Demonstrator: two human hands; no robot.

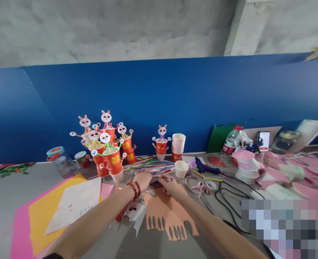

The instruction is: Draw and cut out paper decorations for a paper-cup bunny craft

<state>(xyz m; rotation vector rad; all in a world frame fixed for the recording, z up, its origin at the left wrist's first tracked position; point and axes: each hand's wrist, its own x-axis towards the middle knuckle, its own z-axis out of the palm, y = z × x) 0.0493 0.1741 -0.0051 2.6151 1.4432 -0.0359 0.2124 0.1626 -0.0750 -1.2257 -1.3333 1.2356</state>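
Note:
Over the far edge of an orange sheet of paper (163,207), my right hand (169,186) is closed on a pen (169,179). The paper has leaf-shaped holes and cut edges along its near side. My left hand (143,180), with a red bead bracelet at the wrist, is curled close to the right one. Its fingertips are mostly hidden, and I cannot make out what they hold. Beneath my left forearm lies a white paper cutout (133,210) with a pink-eyed face. Several coloured sticks (156,166) lie just beyond both hands.
Red cups with rabbit figures (113,160) stand at left, another rabbit cup (161,145) behind. Stacked paper cups (178,145), a single white cup (181,169), a blue glue gun (206,167) and black cables (229,192) sit rightward. Coloured sheets (40,219) lie left.

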